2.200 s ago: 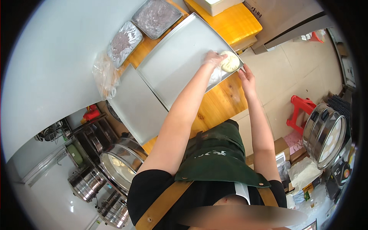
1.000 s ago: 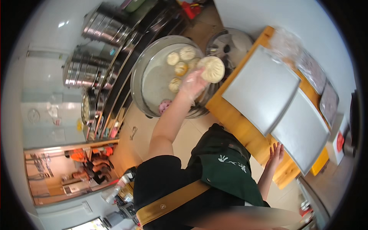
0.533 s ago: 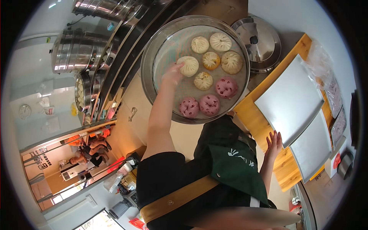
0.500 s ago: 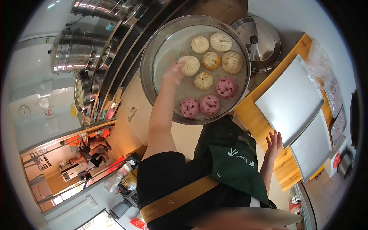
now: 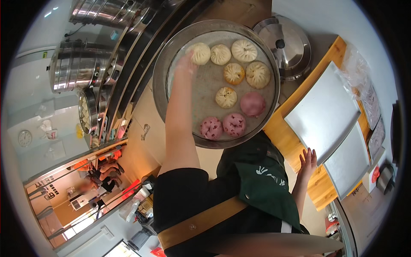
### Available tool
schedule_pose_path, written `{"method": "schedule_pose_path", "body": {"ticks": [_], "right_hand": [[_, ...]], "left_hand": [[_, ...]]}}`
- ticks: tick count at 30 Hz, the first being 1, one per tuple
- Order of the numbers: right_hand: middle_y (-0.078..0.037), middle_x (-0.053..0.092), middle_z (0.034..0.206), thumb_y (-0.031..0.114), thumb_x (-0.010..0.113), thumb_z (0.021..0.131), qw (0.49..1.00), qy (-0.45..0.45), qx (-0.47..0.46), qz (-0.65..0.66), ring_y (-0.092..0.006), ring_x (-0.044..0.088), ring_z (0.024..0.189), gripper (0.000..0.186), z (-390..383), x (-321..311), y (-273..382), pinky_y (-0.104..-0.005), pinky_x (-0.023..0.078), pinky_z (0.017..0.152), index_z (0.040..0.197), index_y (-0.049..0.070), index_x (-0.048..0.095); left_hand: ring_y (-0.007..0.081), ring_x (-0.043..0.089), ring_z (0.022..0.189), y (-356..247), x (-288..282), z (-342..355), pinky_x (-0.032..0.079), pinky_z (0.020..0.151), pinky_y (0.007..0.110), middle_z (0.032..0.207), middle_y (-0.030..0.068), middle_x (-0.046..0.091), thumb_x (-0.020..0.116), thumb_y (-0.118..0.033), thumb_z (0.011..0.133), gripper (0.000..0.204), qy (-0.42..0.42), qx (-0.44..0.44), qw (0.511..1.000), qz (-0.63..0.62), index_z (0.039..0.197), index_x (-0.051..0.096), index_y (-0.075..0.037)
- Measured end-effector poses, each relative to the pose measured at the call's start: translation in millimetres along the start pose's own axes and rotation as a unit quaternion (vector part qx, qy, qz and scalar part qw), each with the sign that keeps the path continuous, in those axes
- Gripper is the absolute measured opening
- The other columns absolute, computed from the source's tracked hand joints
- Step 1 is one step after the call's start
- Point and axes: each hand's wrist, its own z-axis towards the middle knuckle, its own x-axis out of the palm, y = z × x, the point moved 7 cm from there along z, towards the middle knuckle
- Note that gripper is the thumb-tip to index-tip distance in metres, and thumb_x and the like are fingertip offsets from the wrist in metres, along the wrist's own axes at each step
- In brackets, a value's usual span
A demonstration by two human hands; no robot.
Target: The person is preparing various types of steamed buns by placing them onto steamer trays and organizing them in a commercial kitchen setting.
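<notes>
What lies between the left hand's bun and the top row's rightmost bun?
The head view shows one smaller pleated bun there, beside the white bun at the left hand.

Steamer tier [image 5: 160, 88]: metal, dull grey wall. Pleated buns [image 5: 244, 50] inside its rim: matt, ridged. Domed lid [image 5: 293, 45]: glossy metal. Worktop [image 5: 280, 137]: smooth grained wood. Baking trays [image 5: 323, 105]: satin metal. Bag [image 5: 358, 68] at worktop's wall-side edge: clear plastic, crinkled.

round metal steamer [image 5: 206, 85]: eight buns [image 5: 226, 97] on its flat base, five pale, three pink; ninth bun [image 5: 202, 52], pale, at the left hand [image 5: 185, 67]. wooden table [image 5: 277, 125] beside it: two flat metal trays [image 5: 322, 110], clear plastic bag [image 5: 358, 64] near the wall.
</notes>
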Motion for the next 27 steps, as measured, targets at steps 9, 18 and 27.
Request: {"method": "schedule_pose_path", "body": {"ticks": [9, 18, 27], "right_hand": [[-0.016, 0.043, 0.116, 0.022, 0.052, 0.081, 1.0, 0.0, 0.007, -0.005, -0.025, 0.047, 0.104, 0.055, -2, 8, -2, -0.0344, 0.042, 0.081, 0.122, -0.004, 0.027], [-0.016, 0.041, 0.118, 0.023, 0.051, 0.082, 0.999, 0.028, 0.005, -0.026, -0.0246, 0.046, 0.105, 0.054, 8, 22, 4, -0.035, 0.04, 0.083, 0.122, -0.003, 0.026], [-0.015, 0.041, 0.117, 0.02, 0.051, 0.082, 0.999, 0.017, 0.021, -0.021, -0.0233, 0.047, 0.102, 0.051, 4, 17, -8, -0.0334, 0.042, 0.08, 0.121, -0.003, 0.029]], "left_hand": [[0.0229, 0.05, 0.099, 12, -32, 21, 0.041, 0.085, 0.036, 0.11, 0.015, 0.048, 0.047, -0.012, 0.082, 0.035, 0.058, -0.034, 0.997, 0.038, 0.111, 0.039, 0.005], [0.0238, 0.053, 0.093, 71, -53, -8, 0.046, 0.078, 0.035, 0.105, 0.0155, 0.051, 0.049, -0.014, 0.081, 0.034, 0.027, -0.164, 0.981, 0.098, 0.109, 0.042, 0.004], [0.0205, 0.052, 0.097, 66, -19, -18, 0.041, 0.083, 0.034, 0.106, 0.0118, 0.052, 0.049, -0.017, 0.081, 0.034, -0.134, -0.134, 0.98, 0.066, 0.11, 0.042, -0.001]]}}
